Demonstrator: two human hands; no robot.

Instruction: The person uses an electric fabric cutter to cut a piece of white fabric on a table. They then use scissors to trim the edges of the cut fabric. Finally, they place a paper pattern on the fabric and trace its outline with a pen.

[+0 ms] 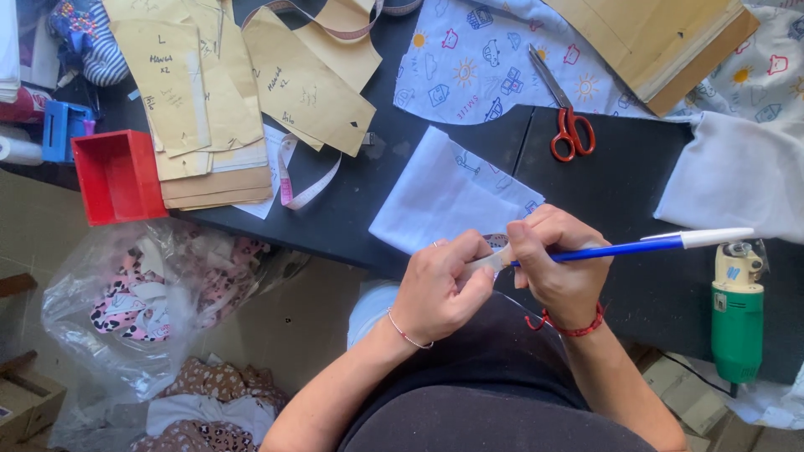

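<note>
My right hand (557,266) grips a blue pen (636,246) with a white cap end, its shaft pointing right. My left hand (442,287) pinches a small pale strip of fabric (490,260) between thumb and fingers, and the pen tip meets that strip. Both hands hover over the near edge of the black table (636,176), just in front of a folded white printed fabric piece (448,191). A thin bracelet circles my left wrist and a red cord my right wrist.
Red-handled scissors (568,125) lie on the table beyond the hands. Brown paper pattern pieces (251,84) and a pink measuring tape (303,180) are at left, beside a red box (117,176). A green electric cutter (737,314) stands at right. A plastic bag of fabric scraps (159,293) sits on the floor.
</note>
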